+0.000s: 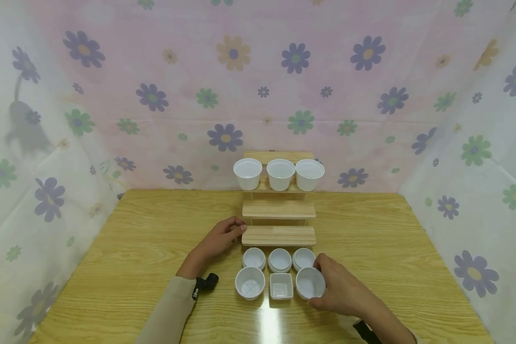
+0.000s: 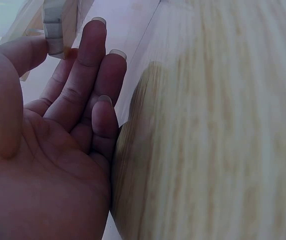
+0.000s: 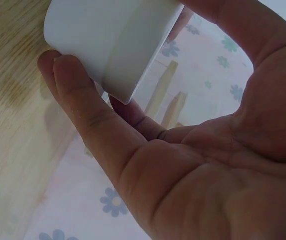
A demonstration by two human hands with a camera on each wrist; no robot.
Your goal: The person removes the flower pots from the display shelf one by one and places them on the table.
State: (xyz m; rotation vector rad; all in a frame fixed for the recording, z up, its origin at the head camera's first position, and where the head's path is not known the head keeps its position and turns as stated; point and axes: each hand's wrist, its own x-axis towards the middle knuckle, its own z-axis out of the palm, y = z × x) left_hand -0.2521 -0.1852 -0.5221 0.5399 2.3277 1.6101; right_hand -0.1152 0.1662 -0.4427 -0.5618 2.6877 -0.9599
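In the head view a wooden tiered stand stands in the middle, its boards rising toward the back. My left hand holds the left end of its lowest board, between thumb and index finger; the other fingers are loosely bent beside the tabletop. My right hand grips a white round cup from its right side, thumb and fingers spread around it. The right wrist view shows that cup close up. To its left are a small square white dish and another round white cup.
Three white cups stand on an upper board of the stand. Small round white bowls line up just in front of the lowest board. The wood-grain table is bordered by flower-patterned cloth at the back and sides.
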